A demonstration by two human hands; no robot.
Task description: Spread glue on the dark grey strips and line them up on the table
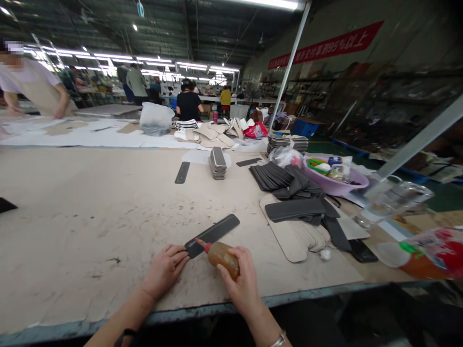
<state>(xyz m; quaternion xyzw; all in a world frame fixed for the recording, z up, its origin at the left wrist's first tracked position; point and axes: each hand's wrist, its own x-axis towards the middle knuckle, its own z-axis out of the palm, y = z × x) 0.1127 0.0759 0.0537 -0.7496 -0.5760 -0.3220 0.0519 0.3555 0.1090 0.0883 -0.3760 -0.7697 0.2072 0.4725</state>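
Note:
My right hand (241,277) is wrapped round a squeeze bottle (221,256) of amber-brown liquid, probably glue. The bottle is tilted, its red nozzle pointing left over the near end of a dark grey strip (217,230). This strip has rounded ends and lies flat and slanted on the table; a thin line shows on it near the nozzle. With its fingers together, my left hand (167,269) holds the strip's near left end. I cannot tell whether the nozzle touches the strip.
Beyond the strip stand a small stack of pieces (218,164) and a loose dark piece (182,172). To the right lie dark strips (294,210), beige pieces (285,236), a purple basin (334,185) and a clear jug (398,202). A co-worker (34,86) stands at the far left.

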